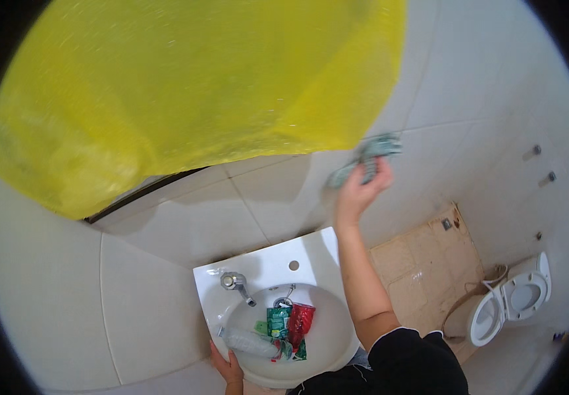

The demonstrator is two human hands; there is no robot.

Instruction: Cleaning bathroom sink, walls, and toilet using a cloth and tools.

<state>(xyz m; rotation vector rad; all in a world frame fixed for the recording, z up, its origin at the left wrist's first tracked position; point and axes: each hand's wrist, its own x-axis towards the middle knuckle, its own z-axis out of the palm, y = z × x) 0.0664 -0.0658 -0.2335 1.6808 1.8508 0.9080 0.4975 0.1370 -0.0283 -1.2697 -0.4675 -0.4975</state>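
Note:
My right hand is raised to the tiled wall, its fingers closed on a pale green and white cloth. The cloth is bunched and slightly blurred, just below the corner of a yellow plastic sheet. Low down, my left hand touches the outer left edge of the white sink, fingers apart. In the basin lie a clear plastic bottle on its side, a green packet and a red packet.
A metal tap stands on the sink's back left. A dark frame edge shows beneath the yellow sheet. A white toilet stands at the right, beside a tan tiled floor with a drain. Metal wall fittings stick out at far right.

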